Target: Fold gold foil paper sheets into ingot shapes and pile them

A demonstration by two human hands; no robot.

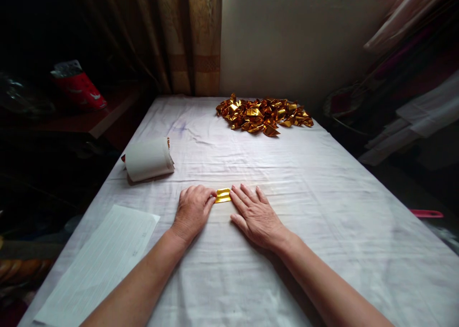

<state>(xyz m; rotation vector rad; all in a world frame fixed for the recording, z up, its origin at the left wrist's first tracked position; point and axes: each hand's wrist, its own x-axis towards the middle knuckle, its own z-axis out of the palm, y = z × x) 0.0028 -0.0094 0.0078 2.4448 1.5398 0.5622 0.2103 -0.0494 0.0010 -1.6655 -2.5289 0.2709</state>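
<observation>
A small folded piece of gold foil paper [223,195] lies flat on the white cloth between my two hands. My left hand [194,205] is curled, with its thumb and fingers pinching the foil's left end. Spread flat on the cloth, my right hand [254,211] touches the right end of the foil with its fingertips. Part of the foil may be hidden under the fingers. Farther back lies a heap of folded gold foil pieces [254,114].
A roll of white-backed paper [147,159] with foil at its ends lies to the left. Nearer, a lined paper sheet [100,265] rests on the cloth-covered table [322,212]. A red container [79,90] stands on a dark side table. Clothes [423,107] hang at right.
</observation>
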